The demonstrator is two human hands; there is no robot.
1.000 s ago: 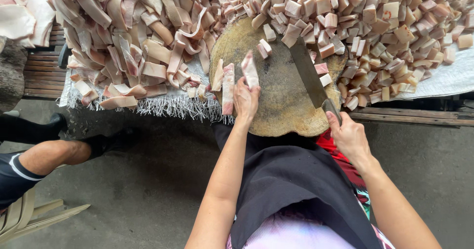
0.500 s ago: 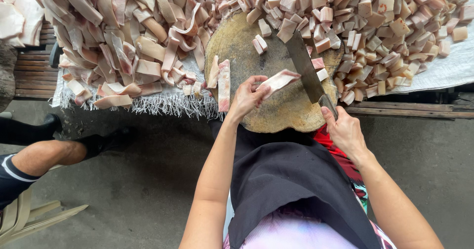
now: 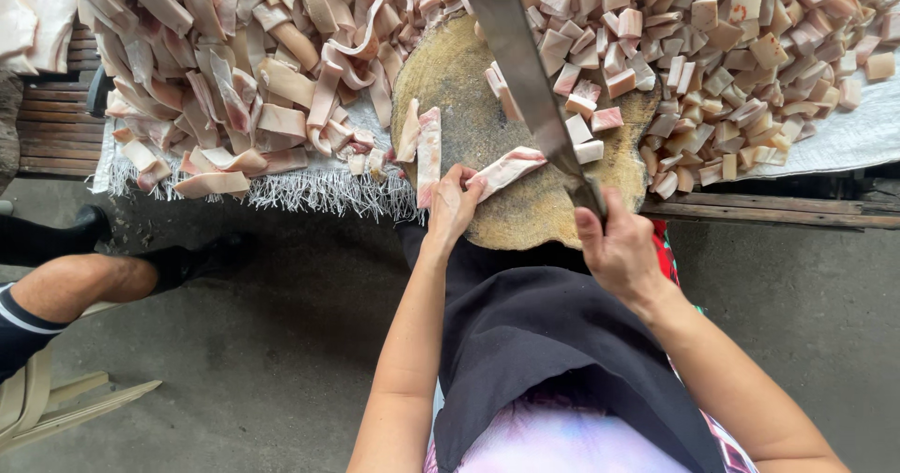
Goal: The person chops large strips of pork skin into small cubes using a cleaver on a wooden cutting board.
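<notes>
While a black apron [image 3: 525, 342] fills the near foreground, the person's left hand [image 3: 452, 206] pins a pale, pink-edged strip of pork skin [image 3: 508, 167] flat across a round wooden chopping block [image 3: 469, 126]. The right hand [image 3: 614, 248] is clenched around the handle of a long cleaver [image 3: 525, 75]. Half a second ago the blade lay lower, beside the strip; now it is lifted and angled over the strip's right end, which reads as a fresh cut being lined up. Two more strips [image 3: 428, 150] lie side by side on the block's left edge, and a handful of cut cubes [image 3: 586, 121] sit just beyond the blade. Farther back on the surface, a heap of uncut strips [image 3: 225, 79], too many to count, rises at left, and a larger heap of cubes [image 3: 750, 51] at right, both on white sheeting [image 3: 844, 140]. Another person's bare leg [image 3: 84, 285] enters from the left.
</notes>
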